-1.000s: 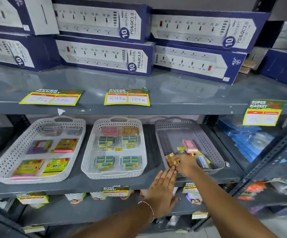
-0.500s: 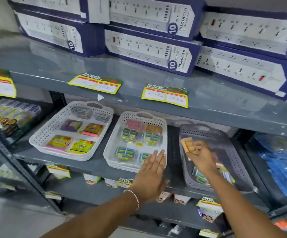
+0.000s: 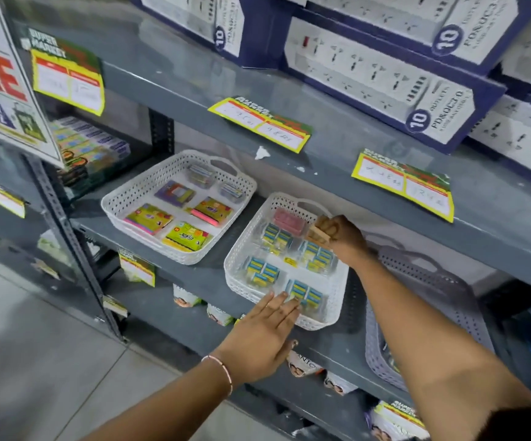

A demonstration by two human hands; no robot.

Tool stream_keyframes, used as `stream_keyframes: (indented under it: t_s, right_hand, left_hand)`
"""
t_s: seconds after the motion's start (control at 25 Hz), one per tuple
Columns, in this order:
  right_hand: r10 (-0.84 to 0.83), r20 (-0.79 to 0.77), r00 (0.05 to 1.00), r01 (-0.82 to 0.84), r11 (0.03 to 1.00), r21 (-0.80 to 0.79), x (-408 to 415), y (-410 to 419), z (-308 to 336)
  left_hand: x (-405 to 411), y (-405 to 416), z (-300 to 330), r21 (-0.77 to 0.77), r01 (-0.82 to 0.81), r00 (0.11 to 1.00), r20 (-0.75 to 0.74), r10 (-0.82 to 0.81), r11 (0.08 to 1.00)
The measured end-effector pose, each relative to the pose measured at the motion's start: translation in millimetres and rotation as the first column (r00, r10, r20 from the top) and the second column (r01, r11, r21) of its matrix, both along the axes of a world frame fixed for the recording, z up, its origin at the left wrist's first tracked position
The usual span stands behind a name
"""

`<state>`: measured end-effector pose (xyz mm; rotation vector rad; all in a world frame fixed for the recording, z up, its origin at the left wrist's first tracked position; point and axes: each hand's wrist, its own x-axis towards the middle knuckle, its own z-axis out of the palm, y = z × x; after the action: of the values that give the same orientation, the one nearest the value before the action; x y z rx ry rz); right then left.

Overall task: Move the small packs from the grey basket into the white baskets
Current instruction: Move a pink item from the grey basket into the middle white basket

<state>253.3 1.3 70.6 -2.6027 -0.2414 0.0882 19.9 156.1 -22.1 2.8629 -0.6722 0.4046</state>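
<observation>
The right hand (image 3: 342, 238) clenches a tan pack (image 3: 318, 234) at two o'clock over the white basket (image 3: 241, 265), the left hand (image 3: 262, 335) lying flat and empty at six.

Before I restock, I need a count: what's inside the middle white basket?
The middle white basket holds four clusters of blue-and-yellow packs and a pink pack. The right hand, gripping a tan pack, hides the back right corner.

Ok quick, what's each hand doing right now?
Left hand: open, flat on the front rim of the white basket, holding nothing.
Right hand: closed around a small tan pack.
</observation>
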Motion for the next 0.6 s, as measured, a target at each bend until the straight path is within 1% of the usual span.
stream_keyframes:
  t_s: [0.04, 0.08, 0.16, 0.2, 0.24, 0.28, 0.32, 0.4, 0.52, 0.6]
  right_hand:
    - [-0.041, -0.041, 0.998, 0.043, 0.998, 0.040, 6, 5, -2]
    - [-0.078, -0.058, 0.995, 0.081, 0.996, 0.040, 15, 8, -10]
    - [-0.111, -0.072, 0.991, 0.109, 0.994, -0.026, 22, 12, -16]
    - [-0.109, -0.072, 0.991, 0.105, 0.993, -0.056, 22, 14, -17]
    - [-0.089, -0.094, 0.992, 0.085, 0.995, -0.042, 23, 13, -19]
    - [-0.062, -0.112, 0.992, 0.052, 0.994, -0.092, 20, 13, -17]
    - [-0.082, -0.121, 0.989, 0.071, 0.993, -0.090, 23, 13, -18]
    - [-0.091, -0.104, 0.990, 0.083, 0.993, -0.082, 24, 14, -15]
    - [-0.046, -0.077, 0.996, 0.032, 0.985, -0.171, 29, 11, -17]
    - [-0.054, -0.085, 0.995, 0.040, 0.987, -0.154, 31, 9, -26]
  left_hand:
    - [0, 0, 0, -0.007, -0.008, 1.000, 0.000, 0.008, 1.000]
    - [0, 1, -2, -0.009, -0.010, 1.000, 0.003, 0.010, 1.000]
    - [1, 4, -3, -0.015, 0.001, 1.000, 0.014, -0.001, 1.000]
    - [1, 4, -4, -0.022, 0.008, 1.000, 0.010, -0.007, 1.000]
    - [0, 5, -3, -0.032, 0.014, 1.000, 0.007, -0.013, 0.999]
    - [0, 5, -2, -0.038, 0.016, 1.000, 0.005, -0.016, 0.999]
    - [0, 4, -2, -0.044, 0.017, 1.000, 0.004, -0.017, 0.999]
    - [0, 3, -2, -0.059, 0.017, 1.000, 0.004, -0.017, 0.998]
    - [0, 2, -3, -0.069, 0.008, 1.000, -0.014, -0.009, 0.998]
    - [0, 2, -4, -0.068, -0.006, 1.000, -0.026, 0.004, 0.998]
